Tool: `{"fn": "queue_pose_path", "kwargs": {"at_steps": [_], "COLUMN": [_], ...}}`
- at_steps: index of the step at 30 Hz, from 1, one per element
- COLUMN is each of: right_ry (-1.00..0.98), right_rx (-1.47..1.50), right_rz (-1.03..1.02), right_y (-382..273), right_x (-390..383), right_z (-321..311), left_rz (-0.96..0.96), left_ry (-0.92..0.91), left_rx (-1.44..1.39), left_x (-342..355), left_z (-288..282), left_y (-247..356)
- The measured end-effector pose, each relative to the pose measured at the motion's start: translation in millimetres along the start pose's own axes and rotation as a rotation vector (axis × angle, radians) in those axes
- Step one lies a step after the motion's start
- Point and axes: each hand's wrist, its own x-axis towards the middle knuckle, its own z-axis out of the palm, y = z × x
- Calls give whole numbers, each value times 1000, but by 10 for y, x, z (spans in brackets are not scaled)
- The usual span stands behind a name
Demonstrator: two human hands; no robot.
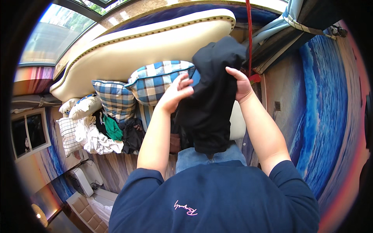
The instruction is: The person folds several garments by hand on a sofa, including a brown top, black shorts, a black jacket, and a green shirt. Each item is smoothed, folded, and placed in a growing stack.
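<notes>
A black cloth garment (206, 105) stretches from in front of the sofa's right end down to my lap, with loose folds along it. My left hand (179, 92) is at its left edge, fingers apart; I cannot tell if they touch the fabric. On the opposite side, my right hand (243, 85) rests against the garment's edge with its visible fingers stretched out, the rest partly hidden. Below the cloth, my blue jeans (186, 160) show.
A cream sofa (128, 40) with studded trim holds blue plaid cushions (159, 79) behind my left hand. To the left lie heaped clothes: a white garment (93, 136), a green one (112, 127) and a dark one (133, 136). A red pole (249, 39) stands right of the garment.
</notes>
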Motion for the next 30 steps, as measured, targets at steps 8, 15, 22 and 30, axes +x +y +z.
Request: {"fn": "queue_pose_path", "kwargs": {"at_steps": [8, 15, 22, 30], "right_ry": [-53, 106, 94, -85], "right_rx": [-23, 248, -365, -148], "right_rz": [31, 266, -111, -190], "right_y": [436, 408, 446, 509], "right_x": [-295, -185, -345, -619], "right_z": [-98, -177, 147, 486], "left_rz": [14, -6, 176, 304], "left_ry": [-92, -139, 49, -84], "left_rx": [-538, -379, -279, -631], "left_x": [242, -327, -435, -650], "left_z": [188, 495, 548, 491], "left_y": [76, 207, 261, 475]}}
